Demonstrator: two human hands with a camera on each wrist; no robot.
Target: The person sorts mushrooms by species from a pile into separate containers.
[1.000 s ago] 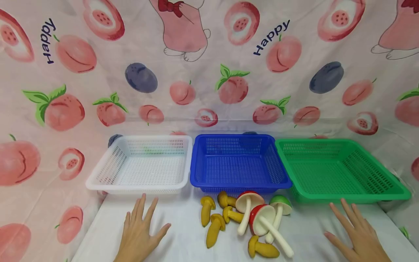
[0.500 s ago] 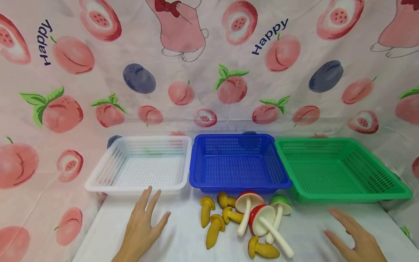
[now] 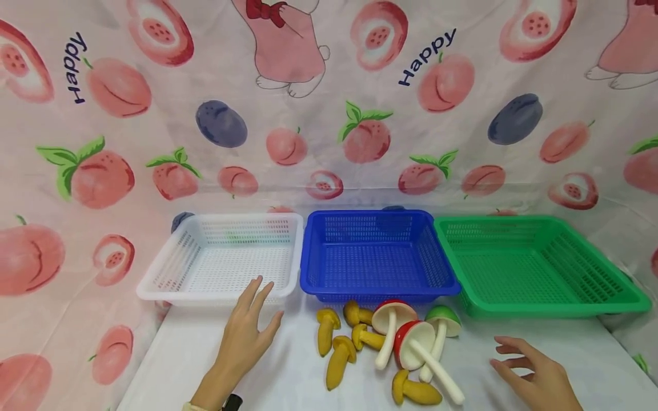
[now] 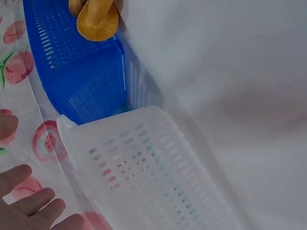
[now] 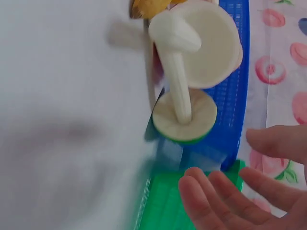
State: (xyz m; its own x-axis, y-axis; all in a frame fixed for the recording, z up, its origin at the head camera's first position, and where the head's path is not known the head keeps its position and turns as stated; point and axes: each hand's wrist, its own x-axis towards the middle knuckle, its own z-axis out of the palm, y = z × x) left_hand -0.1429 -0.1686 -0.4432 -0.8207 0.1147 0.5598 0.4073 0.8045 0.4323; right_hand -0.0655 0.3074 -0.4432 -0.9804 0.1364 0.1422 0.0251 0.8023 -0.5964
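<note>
Toy mushrooms (image 3: pixel 382 348) heaped on the bench in front of the blue basket: five small yellow (image 3: pixel 340 359), two long-stemmed red-capped (image 3: pixel 411 345), one green-capped (image 3: pixel 443 321), all lying tipped over.

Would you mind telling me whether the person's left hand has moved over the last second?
Yes. The left hand has moved forward and toward the mushrooms; its fingertips now overlap the white basket front rim, where earlier they lay short of it.

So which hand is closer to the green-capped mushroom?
Right. The right hand lies just right of the green-capped mushroom; the left hand is far left, beyond the yellow mushrooms.
</note>
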